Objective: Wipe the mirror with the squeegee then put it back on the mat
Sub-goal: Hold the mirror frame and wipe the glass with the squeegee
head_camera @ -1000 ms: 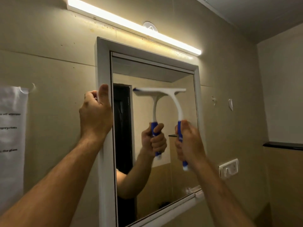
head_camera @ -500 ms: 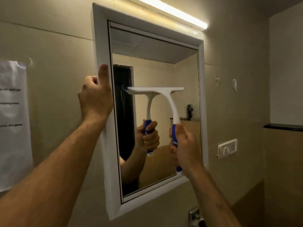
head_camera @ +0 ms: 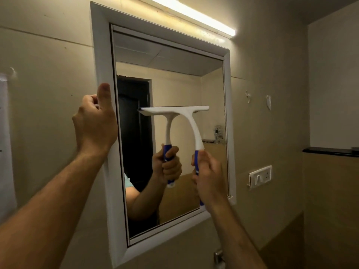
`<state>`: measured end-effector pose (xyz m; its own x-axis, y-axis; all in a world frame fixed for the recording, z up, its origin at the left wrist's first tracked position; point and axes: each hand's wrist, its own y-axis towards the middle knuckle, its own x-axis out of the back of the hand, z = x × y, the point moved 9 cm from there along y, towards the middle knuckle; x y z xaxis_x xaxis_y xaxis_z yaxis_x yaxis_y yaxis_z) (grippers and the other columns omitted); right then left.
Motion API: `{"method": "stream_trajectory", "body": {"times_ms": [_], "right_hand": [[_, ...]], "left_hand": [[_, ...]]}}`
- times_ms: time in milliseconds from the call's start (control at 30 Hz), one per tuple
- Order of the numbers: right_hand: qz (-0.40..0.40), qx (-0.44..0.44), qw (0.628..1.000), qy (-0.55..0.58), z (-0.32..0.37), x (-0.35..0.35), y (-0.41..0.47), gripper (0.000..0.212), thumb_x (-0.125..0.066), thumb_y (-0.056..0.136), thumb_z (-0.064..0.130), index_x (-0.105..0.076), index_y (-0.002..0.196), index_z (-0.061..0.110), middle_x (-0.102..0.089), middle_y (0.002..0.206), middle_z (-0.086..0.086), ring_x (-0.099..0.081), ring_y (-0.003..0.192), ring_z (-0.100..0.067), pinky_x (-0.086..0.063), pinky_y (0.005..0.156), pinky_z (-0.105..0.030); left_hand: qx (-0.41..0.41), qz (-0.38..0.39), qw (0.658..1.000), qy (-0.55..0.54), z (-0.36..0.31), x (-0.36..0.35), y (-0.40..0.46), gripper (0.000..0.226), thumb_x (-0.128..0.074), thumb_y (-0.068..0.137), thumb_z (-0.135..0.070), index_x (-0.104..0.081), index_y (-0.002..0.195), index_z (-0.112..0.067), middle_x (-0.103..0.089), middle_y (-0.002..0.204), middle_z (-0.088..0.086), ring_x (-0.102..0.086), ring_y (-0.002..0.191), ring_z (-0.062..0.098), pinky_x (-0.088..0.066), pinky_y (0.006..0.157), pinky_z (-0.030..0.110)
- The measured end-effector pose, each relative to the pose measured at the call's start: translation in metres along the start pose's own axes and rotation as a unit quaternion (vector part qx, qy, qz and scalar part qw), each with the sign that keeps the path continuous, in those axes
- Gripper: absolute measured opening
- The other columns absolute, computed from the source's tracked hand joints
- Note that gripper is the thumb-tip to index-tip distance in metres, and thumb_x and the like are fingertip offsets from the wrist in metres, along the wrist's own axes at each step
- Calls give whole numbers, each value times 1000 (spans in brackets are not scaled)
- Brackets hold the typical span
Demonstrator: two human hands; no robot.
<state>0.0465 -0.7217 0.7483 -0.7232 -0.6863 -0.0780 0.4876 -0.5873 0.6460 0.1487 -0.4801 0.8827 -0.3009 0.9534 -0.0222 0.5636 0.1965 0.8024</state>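
Squeegee [head_camera: 191,121]: blade flat against the mirror [head_camera: 174,84] glass, mid-height
Right hand [head_camera: 208,178]: grip closed around the blue handle
Left hand [head_camera: 95,125]: grip closed on the white frame's left edge; thumb up

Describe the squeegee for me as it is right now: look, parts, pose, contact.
The squeegee looks like white plastic, with a wide straight head, a curved neck and a blue grip. Its blade edge lies level against the mirror glass, about mid-height, nearer the right side. The right hand grips the blue handle from below. The glass shows its reflection. The left hand holds the mirror's frame, not the tool.
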Motion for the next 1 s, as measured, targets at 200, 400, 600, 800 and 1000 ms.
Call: {"method": "stream_trajectory", "body": {"times_ms": [200, 400, 600, 800, 1000], "right_hand": [[6, -87, 995, 58, -77, 3, -71, 53, -36, 85, 62, -54, 81, 13, -40, 58, -7, -35, 45, -14, -29, 44, -27], [17, -80, 995, 62, -59, 7, -61, 49, -39, 81, 55, -54, 85, 9, -39, 59, -6, -33, 44, -11, -27, 42, -26], [23, -86, 995, 54, -47, 10, -43, 45, -35, 85, 54, -54, 89, 13, -40, 58, -1, -34, 43, -8, -30, 40, -24], [9, -163, 982, 90, -100, 13, -114, 48, -38, 77, 51, -50, 83, 5, -37, 54, -3, -32, 38, -9, -27, 37, -23], [25, -111, 991, 75, -63, 6, -77, 39, -38, 88, 48, -54, 88, 12, -41, 57, -1, -34, 42, -9, -29, 40, -24]], "left_hand": [[-3, 1, 1000, -8, 0, 1, 0, 61, -23, 100, -54, -53, 113, -2, -38, 69, -9, -35, 58, 0, -26, 43, 5], [-4, 4, 1000, -14, 4, 2, -12, 50, -24, 100, -51, -50, 103, -9, -40, 68, -7, -36, 59, 1, -28, 41, -2], [-5, 15, 1000, -11, 9, 4, -20, 44, -22, 101, -51, -44, 98, -13, -40, 68, -7, -36, 58, 1, -31, 44, 4], [-11, 17, 999, -37, 7, 3, -24, 40, -26, 102, -46, -43, 96, -10, -39, 66, -7, -49, 53, -4, -34, 48, -5], [42, 26, 998, -30, 29, 2, -35, 50, -23, 100, -53, -39, 71, -16, -37, 63, -1, -34, 52, 6, -31, 41, 6]]}}
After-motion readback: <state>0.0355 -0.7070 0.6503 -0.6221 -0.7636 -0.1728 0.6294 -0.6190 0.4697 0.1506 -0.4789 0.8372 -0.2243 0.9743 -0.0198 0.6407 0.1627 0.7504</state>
